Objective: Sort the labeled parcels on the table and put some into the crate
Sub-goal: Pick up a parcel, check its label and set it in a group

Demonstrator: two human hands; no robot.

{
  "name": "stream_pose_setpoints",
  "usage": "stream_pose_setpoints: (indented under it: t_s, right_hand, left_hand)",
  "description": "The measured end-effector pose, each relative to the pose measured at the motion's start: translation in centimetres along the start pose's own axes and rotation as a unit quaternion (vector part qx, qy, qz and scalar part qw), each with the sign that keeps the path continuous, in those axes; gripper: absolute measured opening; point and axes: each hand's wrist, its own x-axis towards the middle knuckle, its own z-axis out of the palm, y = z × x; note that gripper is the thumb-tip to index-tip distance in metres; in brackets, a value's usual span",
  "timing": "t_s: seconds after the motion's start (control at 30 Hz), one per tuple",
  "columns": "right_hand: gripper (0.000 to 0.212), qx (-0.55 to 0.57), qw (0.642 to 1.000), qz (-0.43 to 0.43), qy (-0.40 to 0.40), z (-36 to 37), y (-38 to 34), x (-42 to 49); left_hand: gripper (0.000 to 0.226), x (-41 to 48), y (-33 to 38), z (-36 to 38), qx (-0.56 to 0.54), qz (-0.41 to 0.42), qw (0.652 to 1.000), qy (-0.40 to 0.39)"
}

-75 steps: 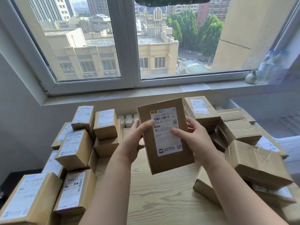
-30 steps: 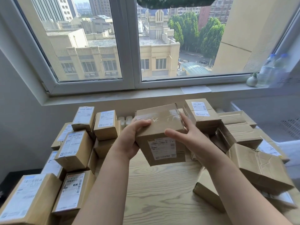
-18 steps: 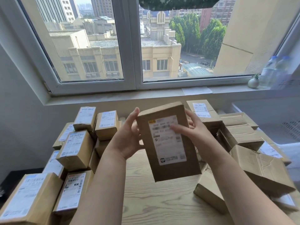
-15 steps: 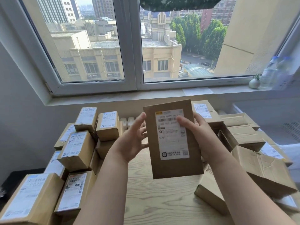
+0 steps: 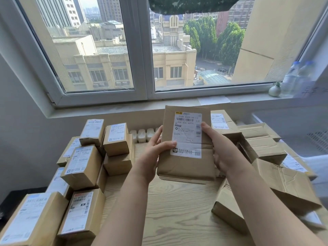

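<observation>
Daylight from a wide window (image 5: 140,50) falls on a pale wooden worktop (image 5: 177,210) crowded with cardboard parcels: a labelled stack (image 5: 83,164) at 9 o'clock, a looser heap of crumpled boxes (image 5: 284,185) at 3 o'clock, bare wood between. Both hands hold one flat brown parcel (image 5: 186,164) upright above the worktop, toward 12 o'clock, its white shipping label (image 5: 188,134) facing the camera. The left hand (image 5: 152,157) grips the parcel's 9 o'clock edge, thumb pressed on the label's lower corner, fingers behind. The right hand (image 5: 223,151) clasps the 3 o'clock edge, thumb over the label's barcode side. This looks like the reading step, before a destination is chosen. No crate is in view, so the carry may need a turn away, and a forearm swinging out could clip the tilted boxes at 9 o'clock and topple them. Thumbs covering print could also cause a misread and a wrong sort
</observation>
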Motion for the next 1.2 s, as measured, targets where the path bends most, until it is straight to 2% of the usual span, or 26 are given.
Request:
stream_pose_setpoints:
  t_s: [0.1, 0.17, 0.2, 0.3, 0.37, 0.43, 0.5, 0.57, 0.7, 0.8, 0.87, 1.03, 1.13, 1.2]
  right_hand:
    - [0.109, -0.009, 1.0, -0.017, 0.002, 0.1, 0.4, -0.4]
    - [0.122, -0.022, 0.999, -0.04, -0.007, 0.1, 0.4, -0.8]
    - [0.119, -0.043, 0.998, -0.05, -0.019, 0.1, 0.4, -1.1]
    - [0.091, -0.094, 0.992, -0.06, -0.059, 0.3, 0.1, -1.8]
    - [0.082, -0.106, 0.99, -0.059, -0.076, 0.4, 0.3, -2.0]
    - [0.07, -0.103, 0.991, -0.049, -0.072, 0.5, 0.4, -2.1]
    - [0.044, -0.084, 0.995, -0.032, -0.048, 0.9, 0.1, -2.3]
    - [0.033, -0.055, 0.998, -0.014, -0.024, 1.0, -0.2, -2.3]
    - [0.034, 0.002, 1.0, 0.011, 0.019, 0.8, -0.5, -2.2]
    - [0.033, 0.02, 0.999, 0.017, 0.047, 1.0, -0.7, -2.0]
    - [0.038, 0.014, 0.998, 0.015, 0.058, 1.2, -0.7, -1.8]
    - [0.062, 0.001, 1.0, -0.011, 0.014, 1.2, -0.3, -1.9]
    - [0.069, -0.072, 0.996, -0.05, -0.034, 1.4, 0.0, -2.0]
    - [0.079, -0.102, 0.992, -0.072, -0.032, 1.8, 0.1, -2.0]
  left_hand:
    - [0.058, -0.1, 0.8, 0.5, -0.039, -0.001, 0.999, 0.016]
    - [0.045, -0.1, 1.4, 0.7, -0.076, -0.016, 0.996, 0.046]
    - [0.041, -0.2, 1.8, 0.8, -0.095, -0.031, 0.993, 0.06]
    - [0.03, -0.3, 2.7, 0.8, -0.131, -0.071, 0.984, 0.096]
    - [0.03, -0.4, 3.1, 0.9, -0.139, -0.073, 0.981, 0.112]
    - [0.034, -0.7, 3.4, 1.4, -0.136, -0.059, 0.982, 0.117]
    - [0.041, -0.8, 3.3, 1.8, -0.124, -0.038, 0.986, 0.101]
    - [0.047, -1.0, 3.1, 1.7, -0.093, -0.019, 0.992, 0.089]
    - [0.074, -1.1, 2.0, 0.8, -0.033, 0.025, 0.997, 0.062]
    - [0.111, -1.4, 1.5, 0.9, 0.018, 0.043, 0.998, 0.048]
    - [0.12, -1.0, 1.0, 0.9, 0.038, 0.043, 0.998, 0.023]
    - [0.102, -0.5, 1.3, 1.3, 0.023, 0.063, 0.996, 0.059]
    - [0.096, -0.2, 1.8, 1.4, 0.035, 0.052, 0.992, 0.111]
    - [0.077, 0.0, 2.1, 1.6, 0.046, 0.04, 0.99, 0.126]
